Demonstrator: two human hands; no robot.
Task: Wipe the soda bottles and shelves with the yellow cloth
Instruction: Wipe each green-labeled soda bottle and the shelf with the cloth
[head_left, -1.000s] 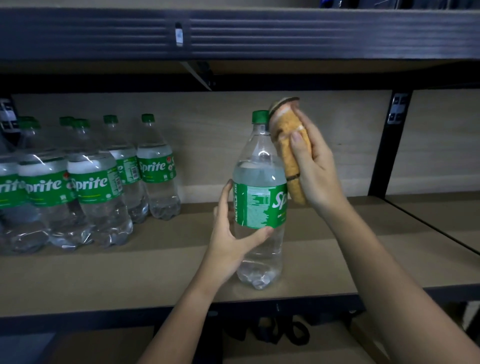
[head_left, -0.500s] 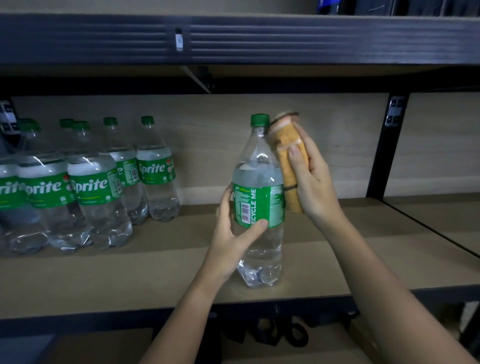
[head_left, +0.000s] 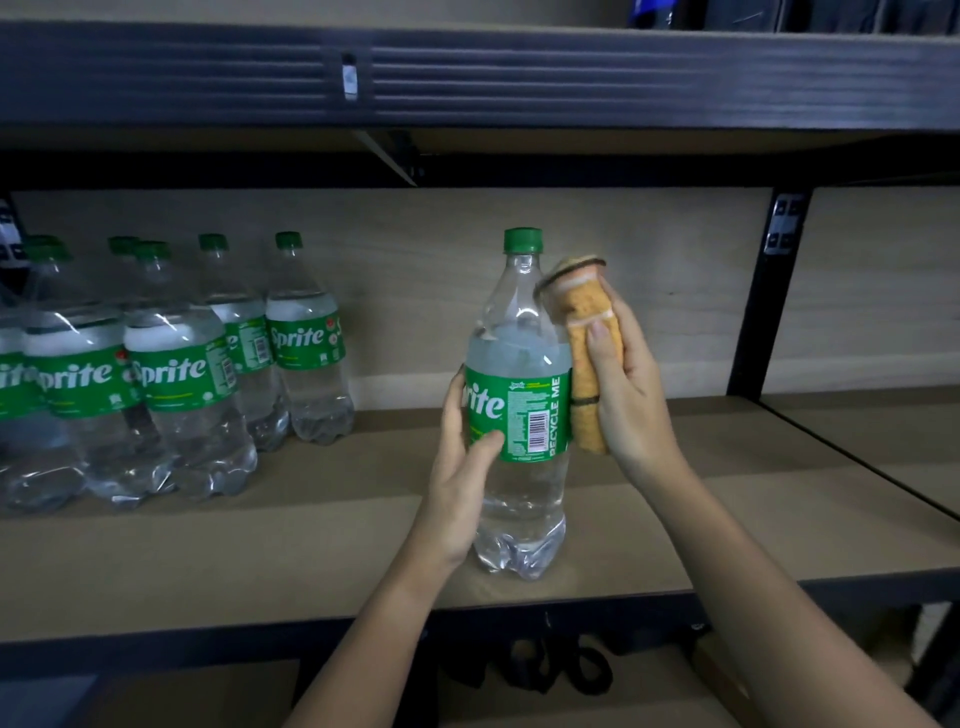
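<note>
Held bottle: I see one Sprite bottle (head_left: 519, 405) upright at centre frame, its base on or just above the shelf board (head_left: 260, 561); I cannot tell which.
Left hand: my left hand (head_left: 462, 467) wraps the bottle at its green label, thumb across the front, fingers curled behind.
Right hand: my right hand (head_left: 631, 395) clasps the folded yellow cloth (head_left: 589, 374), fingers curled round it.
Cloth contact: the cloth lies against the bottle's right side, from shoulder to label.
Other bottles: a cluster of Sprite bottles (head_left: 171, 374) stands at left of frame, well apart from the held one.
Frame: a dark upright post (head_left: 763, 306) stands at right.
</note>
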